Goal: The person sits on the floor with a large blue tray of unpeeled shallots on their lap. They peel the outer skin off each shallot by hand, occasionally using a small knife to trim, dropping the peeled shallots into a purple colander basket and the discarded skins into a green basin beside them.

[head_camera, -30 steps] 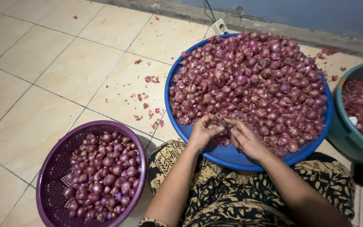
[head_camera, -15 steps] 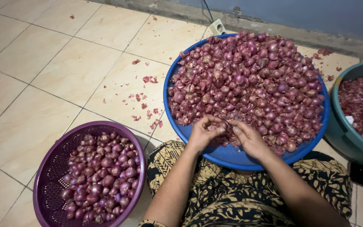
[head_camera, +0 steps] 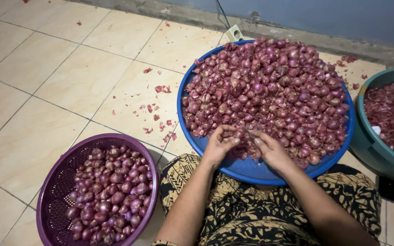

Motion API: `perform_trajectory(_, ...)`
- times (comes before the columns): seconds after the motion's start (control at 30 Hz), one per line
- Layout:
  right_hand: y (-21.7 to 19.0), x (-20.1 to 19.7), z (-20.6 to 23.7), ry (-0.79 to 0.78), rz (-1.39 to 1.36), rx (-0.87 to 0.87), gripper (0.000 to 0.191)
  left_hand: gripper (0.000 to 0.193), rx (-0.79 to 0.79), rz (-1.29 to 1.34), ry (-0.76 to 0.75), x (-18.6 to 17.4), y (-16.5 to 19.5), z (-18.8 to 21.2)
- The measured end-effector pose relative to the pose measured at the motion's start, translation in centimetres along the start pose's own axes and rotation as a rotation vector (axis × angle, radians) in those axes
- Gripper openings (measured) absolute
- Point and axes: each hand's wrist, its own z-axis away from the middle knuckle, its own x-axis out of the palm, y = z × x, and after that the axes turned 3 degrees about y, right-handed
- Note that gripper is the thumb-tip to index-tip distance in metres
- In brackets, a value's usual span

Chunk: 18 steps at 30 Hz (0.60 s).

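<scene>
Shallot (head_camera: 241, 135) stays pinched between both hands (head_camera: 247, 148) over the blue basin (head_camera: 251, 168), barely moved.

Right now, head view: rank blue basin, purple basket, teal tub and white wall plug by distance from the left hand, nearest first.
1. blue basin: the left hand works over its near rim, among the shallots.
2. purple basket: on the floor to the hand's left.
3. white wall plug: far side, beyond the basin, by the wall.
4. teal tub: far right.
Plug and tub are too close to call.
</scene>
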Motion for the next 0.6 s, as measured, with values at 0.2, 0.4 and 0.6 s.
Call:
perform_trajectory(0.2, -0.4, 0.0, 1.5, -0.088, -0.066, -0.089, 0.047, 0.032, -0.055, 0.183, 0.007, 0.7, 1.3, 0.1)
perform_trajectory(0.4, -0.6, 1.3, 1.7, -0.015, -0.007, -0.176, 0.045, 0.028, -0.194, 0.31, 0.008, 2.0, 2.6, 0.9)
perform_trajectory(0.6, -1.4, 0.7, 1.9, -0.009, -0.025, -0.073, 0.049, 0.029, -0.162, 0.344, 0.028, 1.8, 2.4, 0.6)
